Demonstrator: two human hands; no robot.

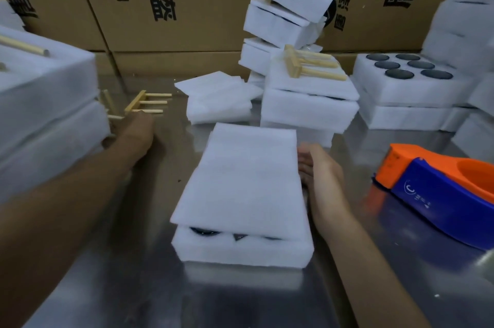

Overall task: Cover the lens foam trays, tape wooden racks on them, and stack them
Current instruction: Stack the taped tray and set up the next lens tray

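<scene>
A white foam tray point(242, 251) with dark lenses lies in front of me on the steel table, a white foam cover sheet point(244, 180) resting on top of it. My right hand point(319, 172) presses against the tray's right side, fingers curled on its edge. My left hand point(137, 131) stretches out to the far left, its fingertips at a loose wooden rack point(145, 103) lying on the table; the fingers are hidden, so its hold is unclear. A second rack piece point(108, 103) lies beside it.
An orange and blue tape dispenser point(438, 194) sits at the right. Behind the tray stands a leaning stack of covered trays with racks point(307, 87), spare foam sheets point(219, 100), an uncovered lens tray point(409, 79), tray stacks at left point(45, 103), and cardboard boxes point(165, 7).
</scene>
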